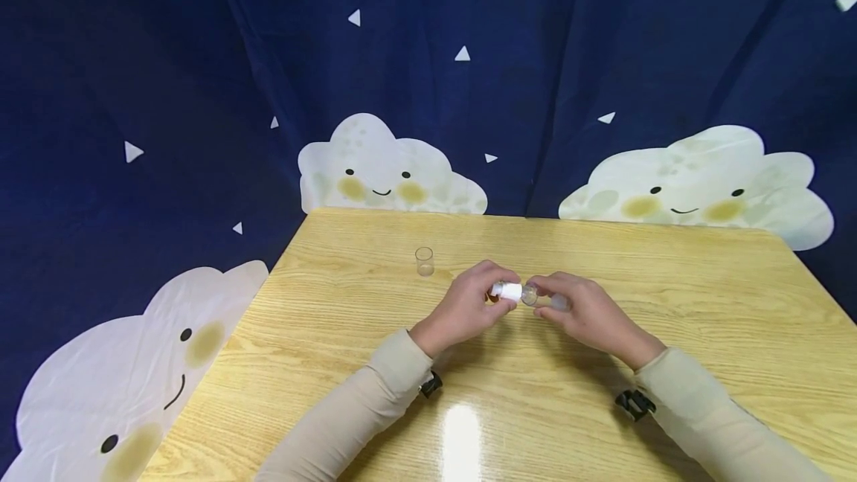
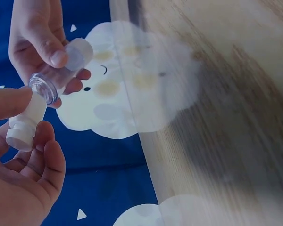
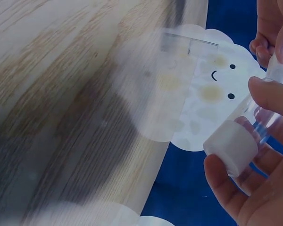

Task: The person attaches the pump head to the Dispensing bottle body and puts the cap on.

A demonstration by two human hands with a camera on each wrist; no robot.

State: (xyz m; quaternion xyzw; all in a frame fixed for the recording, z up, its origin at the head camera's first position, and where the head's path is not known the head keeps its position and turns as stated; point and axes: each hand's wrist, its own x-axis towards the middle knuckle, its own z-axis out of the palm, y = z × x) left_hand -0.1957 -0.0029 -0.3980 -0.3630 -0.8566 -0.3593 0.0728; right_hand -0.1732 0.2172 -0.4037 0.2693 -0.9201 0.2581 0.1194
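Observation:
My left hand [image 1: 472, 303] pinches a white pump top [image 1: 511, 291] between thumb and fingers; its narrower round end [image 2: 20, 137] points away from the right hand. Held lengthwise in my right hand [image 1: 592, 315] is a small clear bottle [image 2: 59, 77] with a white base [image 3: 232, 147]. The bottle's clear ringed neck [image 2: 43, 88] faces the pump top, and the two meet end to end between the hands, above the table. Right fingers wrap the bottle's side, with the thumb [image 3: 273, 96] along it.
A clear cylindrical cap [image 1: 425, 262] stands on the wooden table [image 1: 335, 318], beyond and left of the left hand. Behind the table hangs a dark blue curtain [image 1: 415, 80] printed with smiling clouds. Light glares on the tabletop near the front.

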